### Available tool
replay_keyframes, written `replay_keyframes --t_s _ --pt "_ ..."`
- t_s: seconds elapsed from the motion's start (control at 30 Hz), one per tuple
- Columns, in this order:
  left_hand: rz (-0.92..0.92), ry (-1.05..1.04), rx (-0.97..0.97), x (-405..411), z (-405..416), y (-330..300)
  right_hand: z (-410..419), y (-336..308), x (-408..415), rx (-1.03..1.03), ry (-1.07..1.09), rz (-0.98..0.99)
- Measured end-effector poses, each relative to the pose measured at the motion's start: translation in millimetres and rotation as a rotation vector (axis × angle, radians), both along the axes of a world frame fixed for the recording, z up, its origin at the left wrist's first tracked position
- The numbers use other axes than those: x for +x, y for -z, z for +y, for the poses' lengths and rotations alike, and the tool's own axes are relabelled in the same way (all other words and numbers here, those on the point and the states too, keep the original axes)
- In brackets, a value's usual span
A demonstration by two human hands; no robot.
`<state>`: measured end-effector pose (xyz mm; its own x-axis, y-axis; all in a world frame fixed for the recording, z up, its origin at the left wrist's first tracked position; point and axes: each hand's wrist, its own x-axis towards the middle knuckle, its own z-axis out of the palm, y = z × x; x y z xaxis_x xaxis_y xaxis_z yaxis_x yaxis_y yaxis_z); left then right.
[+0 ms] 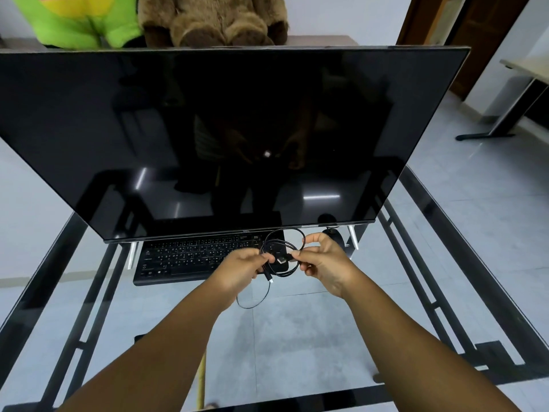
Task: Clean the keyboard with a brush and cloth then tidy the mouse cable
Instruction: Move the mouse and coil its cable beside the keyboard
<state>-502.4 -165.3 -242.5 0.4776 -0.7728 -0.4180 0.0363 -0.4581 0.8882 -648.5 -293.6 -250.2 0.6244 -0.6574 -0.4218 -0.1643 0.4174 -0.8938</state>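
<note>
Hanging between both hands above the right end of the keyboard (pixel 190 258), the thin black mouse cable (pixel 292 234) was gathered into a few loose loops, with one strand drooping below the left hand toward the glass table (pixel 297 328) and curling back up. A small plug end (pixel 269 279) dangled just under the left hand's fingers. The left hand (pixel 240 267) held the lower left side of the coil, its thumb and forefinger pinched on the strands and the other fingers curled under. The right hand (pixel 322 263) gripped the right side of the coil, thumb and forefinger pressed together on the cable at the top of the loop, while its lower fingers closed around what looked like a dark connector (pixel 283 259) pointing toward the left hand. The black mouse (pixel 334 234) sat on the glass just beyond the right hand, partly hidden by it. The keyboard lay flat on the table, tucked under the lower edge of a large dark screen (pixel 222 129) that stood on two slim metal legs. Behind the screen's top edge sat a brown stuffed toy (pixel 214 19) and a bright green one (pixel 80 22) beside it. Through the glass, the pale tiled floor (pixel 475 203) showed, and another desk (pixel 523 84) stood well apart at the far right.
</note>
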Motion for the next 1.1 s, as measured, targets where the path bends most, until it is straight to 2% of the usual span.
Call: replay_keyframes --t_s 0.2,0.37,0.73,0.87,1.0,1.1 --pt "0.188 -0.073 -0.057 -1 -1 3 5 4 2 0.025 0.006 -0.113" --pt "0.309 -0.108 -0.081 0 2 -1 3 9 0 -0.031 -0.142 -0.164" --pt "0.378 -0.061 -0.073 6 2 -9 -11 8 2 -0.080 -0.226 -0.196" --pt "0.388 -0.045 -0.058 6 1 -11 -11 12 3 -0.127 -0.193 -0.234" --pt "0.420 -0.065 -0.060 5 0 -13 -9 8 5 -0.207 -0.046 -0.180" --pt "0.419 -0.086 -0.062 4 -1 -14 -6 5 6 -0.348 0.030 -0.144"
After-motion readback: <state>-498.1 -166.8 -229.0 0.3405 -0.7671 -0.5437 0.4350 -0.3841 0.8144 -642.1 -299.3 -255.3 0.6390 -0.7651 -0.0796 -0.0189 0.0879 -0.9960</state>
